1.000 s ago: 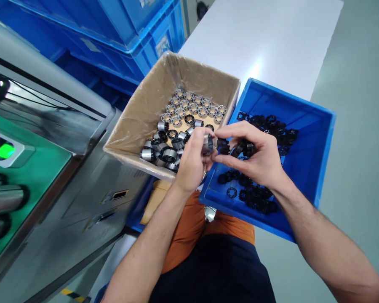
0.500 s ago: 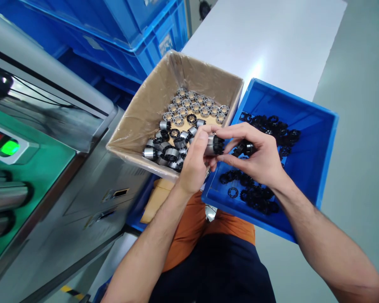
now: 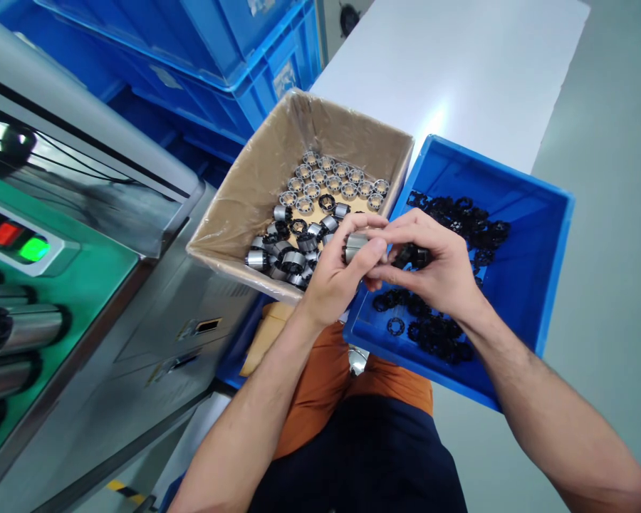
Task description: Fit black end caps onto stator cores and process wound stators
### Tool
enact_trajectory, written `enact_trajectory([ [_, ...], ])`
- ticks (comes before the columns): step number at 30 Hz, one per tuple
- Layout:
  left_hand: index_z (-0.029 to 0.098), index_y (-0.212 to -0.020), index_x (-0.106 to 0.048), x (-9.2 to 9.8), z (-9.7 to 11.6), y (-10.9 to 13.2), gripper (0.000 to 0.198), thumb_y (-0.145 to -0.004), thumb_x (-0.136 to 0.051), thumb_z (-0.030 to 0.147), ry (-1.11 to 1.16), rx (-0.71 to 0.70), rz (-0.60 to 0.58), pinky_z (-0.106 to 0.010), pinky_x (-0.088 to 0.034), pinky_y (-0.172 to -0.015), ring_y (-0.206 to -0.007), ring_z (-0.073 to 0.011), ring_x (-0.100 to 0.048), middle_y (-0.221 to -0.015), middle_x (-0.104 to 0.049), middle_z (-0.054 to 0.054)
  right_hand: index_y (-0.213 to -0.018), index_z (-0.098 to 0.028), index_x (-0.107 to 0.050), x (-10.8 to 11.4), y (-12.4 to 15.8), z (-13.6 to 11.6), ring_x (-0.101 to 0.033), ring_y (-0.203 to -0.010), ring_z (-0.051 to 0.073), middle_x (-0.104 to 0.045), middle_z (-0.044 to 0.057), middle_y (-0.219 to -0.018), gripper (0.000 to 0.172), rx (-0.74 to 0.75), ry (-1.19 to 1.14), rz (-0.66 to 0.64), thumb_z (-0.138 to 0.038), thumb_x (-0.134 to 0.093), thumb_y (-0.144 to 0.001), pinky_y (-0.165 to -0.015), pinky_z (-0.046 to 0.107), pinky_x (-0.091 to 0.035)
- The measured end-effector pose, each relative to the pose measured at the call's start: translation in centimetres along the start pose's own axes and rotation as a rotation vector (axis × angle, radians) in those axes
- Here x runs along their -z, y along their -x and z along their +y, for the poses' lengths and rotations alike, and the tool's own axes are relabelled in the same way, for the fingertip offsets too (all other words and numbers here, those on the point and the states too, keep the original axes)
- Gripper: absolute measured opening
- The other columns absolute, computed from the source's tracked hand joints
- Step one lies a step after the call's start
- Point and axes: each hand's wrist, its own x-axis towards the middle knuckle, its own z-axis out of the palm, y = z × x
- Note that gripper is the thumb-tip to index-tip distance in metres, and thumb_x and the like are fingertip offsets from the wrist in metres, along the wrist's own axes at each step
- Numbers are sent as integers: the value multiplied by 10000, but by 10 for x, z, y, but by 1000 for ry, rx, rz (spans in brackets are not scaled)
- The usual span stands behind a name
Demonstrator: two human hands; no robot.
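White tabletop (image 3: 459,78), bare and glossy with one bright glare spot, lies beyond the work; pale grey-green floor (image 3: 609,214) to the right.

Hands: together, fingertips overlapping. Left hand (image 3: 334,278) is clamped on a metal cylinder (image 3: 356,247), thumb across its near side. Right hand (image 3: 441,260) meets it at the cylinder's right end and has black toothed pieces (image 3: 414,256) cupped in its curled fingers.

Change: one second ago a black ring stood apart from the cylinder, pinched in the right fingertips; half a second ago it sat at the cylinder's right end. Now fingers cover that end, so its seating cannot be read. Left thumb has moved over the cylinder.

Orientation: long axis roughly level, left to right across the view; left end, dark-edged, faces the carton side, right end faces the right hand. Position: held above the gap between carton and bin.

Outward: plastic-lined carton (image 3: 246,192) holds rows of upright metal rings (image 3: 334,184) and loose cylinders (image 3: 293,262). Blue bin (image 3: 558,263) beside it holds black rings (image 3: 443,335). Farther left: green machine panel (image 3: 101,274) with lit buttons (image 3: 35,249); stacked blue crates (image 3: 203,78) behind.
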Motion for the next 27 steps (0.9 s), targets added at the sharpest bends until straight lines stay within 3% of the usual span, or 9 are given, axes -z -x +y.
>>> enact_trajectory([
  [3,295,-1335,-695,20,10,-4,415,-1126,-764,647,-335,-53,84,-333,-554,-702,-725,-182,-641,-970,-728,-6,-1311,-308,-917,5,-5,-1,-727,-818,219,-776,0,-896,429,-111,49,36,-605,-999,-1013,-862,416,-670],
  [5,282,-1260,-673,36,19,-8,403,-1129,-737,658,-646,-46,133,-361,-585,-838,-880,-220,-695,-1120,-781,-41,-1150,-281,-894,8,-8,-1,-652,-750,190,-720,-14,-848,407,-154,90,132,-662,-965,-1026,-775,374,-617],
  [8,260,-1112,-645,59,32,-17,451,-1208,-510,680,-992,19,5,-471,-579,-1083,-1076,-306,-719,-1142,-795,-91,-921,-253,-787,8,-11,4,-597,-746,163,-696,-18,-847,476,-153,81,192,-689,-940,-1033,-722,323,-565],
  [10,248,-1096,-676,76,40,-29,486,-1234,-405,627,-1133,8,-6,-529,-560,-1175,-1164,-342,-711,-1169,-802,-124,-964,-250,-788,6,-10,9,-616,-783,163,-724,-4,-915,457,-187,10,141,-681,-857,-1099,-728,313,-569],
  [13,202,-1260,-763,101,43,-58,438,-1215,-459,515,-1350,16,172,-539,-539,-1267,-1290,-348,-708,-1315,-813,-162,-1202,-248,-853,4,-8,19,-652,-794,153,-734,15,-1022,349,-272,-115,53,-573,-726,-1188,-671,291,-557],
  [16,156,-1353,-806,121,34,-94,377,-1145,-600,395,-1492,178,173,-558,-531,-1298,-1321,-360,-733,-1368,-837,-179,-1349,-244,-846,4,-7,27,-683,-742,130,-732,-5,-991,293,-309,-191,4,-453,-758,-1163,-599,255,-524],
  [21,237,-1434,-840,128,10,-132,521,-915,-818,279,-1631,357,25,-573,-546,-1266,-1422,-440,-725,-1514,-824,-174,-1138,-225,-791,9,-9,29,-644,-571,78,-780,-34,-931,196,-387,-258,36,-371,-898,-1064,-504,218,-491],
  [24,252,-1507,-820,125,4,-139,593,-916,-788,260,-1665,367,-11,-592,-538,-1279,-1457,-445,-705,-1577,-801,-180,-1178,-209,-808,12,-11,26,-743,-694,111,-810,-8,-937,233,-394,-328,21,-351,-924,-1035,-526,198,-538],
  [27,227,-1468,-838,121,7,-141,529,-944,-772,251,-1672,383,-6,-613,-529,-1294,-1471,-462,-696,-1540,-813,-197,-1301,-203,-828,13,-13,21,-814,-820,137,-867,34,-1058,307,-390,-415,-75,-368,-906,-1054,-628,222,-644],
])
